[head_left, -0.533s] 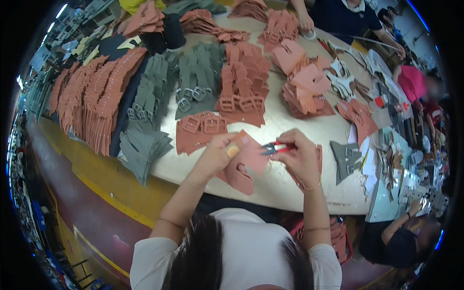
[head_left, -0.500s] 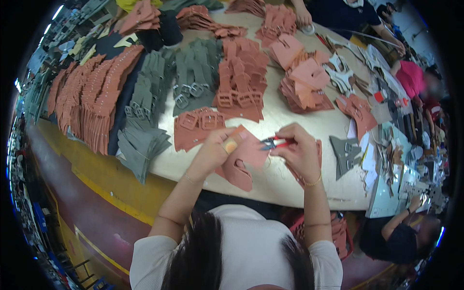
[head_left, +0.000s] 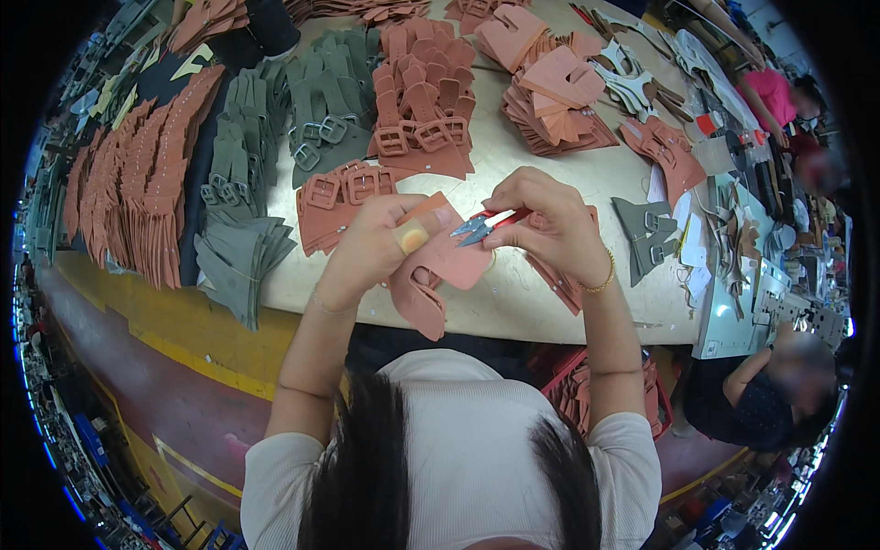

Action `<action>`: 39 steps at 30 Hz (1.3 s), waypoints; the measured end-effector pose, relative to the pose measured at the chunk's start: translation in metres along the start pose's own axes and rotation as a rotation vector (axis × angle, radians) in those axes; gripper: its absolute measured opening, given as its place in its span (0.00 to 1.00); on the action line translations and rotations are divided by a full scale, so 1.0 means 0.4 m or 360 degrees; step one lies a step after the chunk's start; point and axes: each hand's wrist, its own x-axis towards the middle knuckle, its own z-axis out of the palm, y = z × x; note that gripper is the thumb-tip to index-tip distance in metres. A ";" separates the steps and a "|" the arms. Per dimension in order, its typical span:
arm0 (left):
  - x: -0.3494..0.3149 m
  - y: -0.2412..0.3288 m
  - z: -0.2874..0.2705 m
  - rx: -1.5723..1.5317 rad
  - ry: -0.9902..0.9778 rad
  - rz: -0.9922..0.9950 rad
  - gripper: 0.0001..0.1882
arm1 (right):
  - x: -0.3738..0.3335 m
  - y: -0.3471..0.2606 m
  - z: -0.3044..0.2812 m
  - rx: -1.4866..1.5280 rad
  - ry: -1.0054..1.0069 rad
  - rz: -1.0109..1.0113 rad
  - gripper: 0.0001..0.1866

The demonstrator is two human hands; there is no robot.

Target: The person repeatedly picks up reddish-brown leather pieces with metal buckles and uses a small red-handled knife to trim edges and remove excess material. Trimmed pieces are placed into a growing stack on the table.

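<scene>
Pinched in my left hand (head_left: 371, 246) is a reddish-brown leather piece (head_left: 458, 263), its slotted end hanging down over the table's front edge. A yellowish band (head_left: 411, 237) wraps a digit of that hand. My right hand (head_left: 555, 225) is closed around small thread snips (head_left: 473, 225) with red handles; their two blades stand apart and point left at the leather's upper edge. Whether the blades touch it I cannot tell. Below my right wrist lie more reddish leather pieces (head_left: 557, 281), partly covered by the hand. Buckled reddish pieces (head_left: 323, 220) rest just beyond my left hand.
Stacks of reddish straps (head_left: 137, 197), green straps (head_left: 240, 247) and buckled reddish pieces (head_left: 422, 101) cover the table (head_left: 500, 321). A green buckled piece (head_left: 646, 236) lies at right. Below the edge stands a red crate (head_left: 559, 367). A co-worker (head_left: 761, 394) sits at the right.
My view has shifted, so the table contents sit higher and further left. The leather has turned a little in my left hand. The snips' blades now show over the leather's upper edge.
</scene>
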 end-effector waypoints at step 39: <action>0.096 -0.047 -0.027 0.0300 -0.0314 0.0139 0.17 | 0.008 0.050 -0.028 -0.0038 -0.0199 -0.0060 0.15</action>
